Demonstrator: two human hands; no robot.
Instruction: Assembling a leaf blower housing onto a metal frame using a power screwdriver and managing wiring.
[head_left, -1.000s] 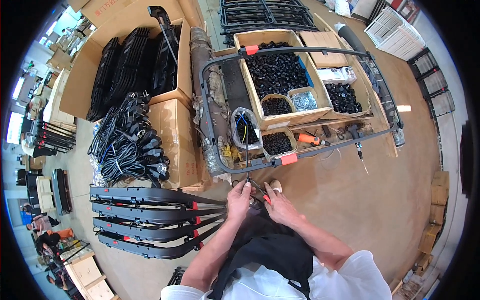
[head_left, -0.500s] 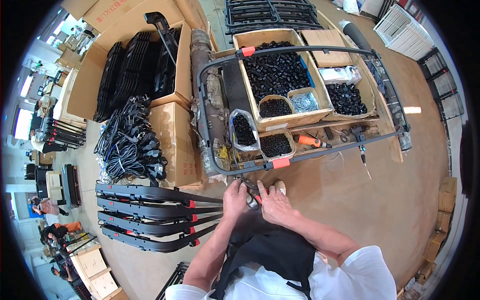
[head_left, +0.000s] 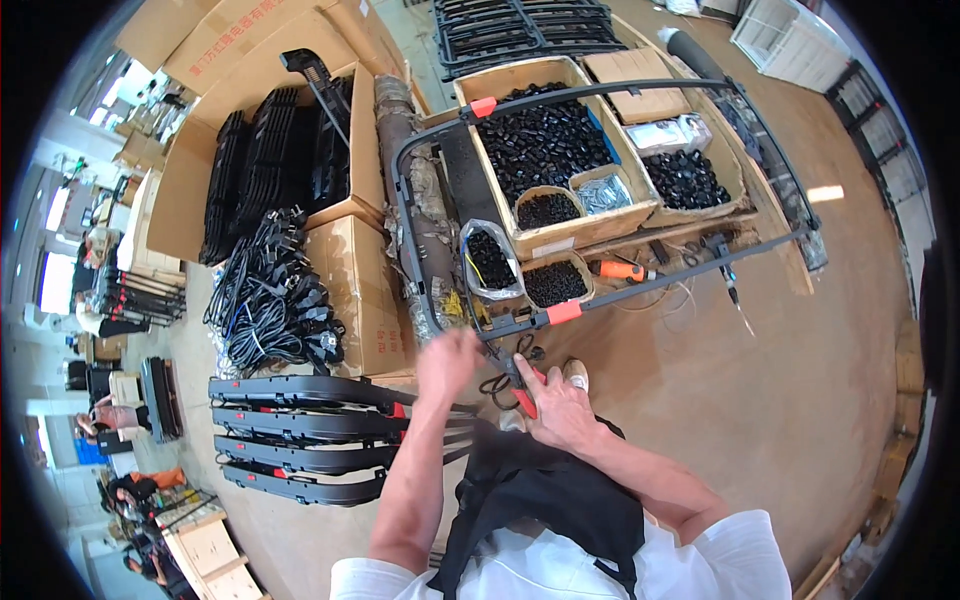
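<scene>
A large black rectangular frame (head_left: 668, 277) with red tabs lies across the bench, its near left corner in front of me. My right hand (head_left: 565, 410) is closed on red-handled pliers (head_left: 527, 401), whose jaws point up toward that corner. My left hand (head_left: 447, 366), blurred by motion, is at the same corner with its fingers curled. What it grips, if anything, is hidden. A black cable (head_left: 492, 386) hangs in a loop between my hands, below the frame's near rail.
On the bench are a wooden box (head_left: 580, 238) of black plastic parts, small tubs of screws, and an orange power tool (head_left: 620, 270). To the left stand a carton (head_left: 366, 150) of black parts, a heap of corded plugs (head_left: 262, 300) and stacked black frames (head_left: 300, 450).
My left hand has moved left and up, away from my right hand, toward the frame's corner. The right hand still holds the pliers, more of whose red handles now show.
</scene>
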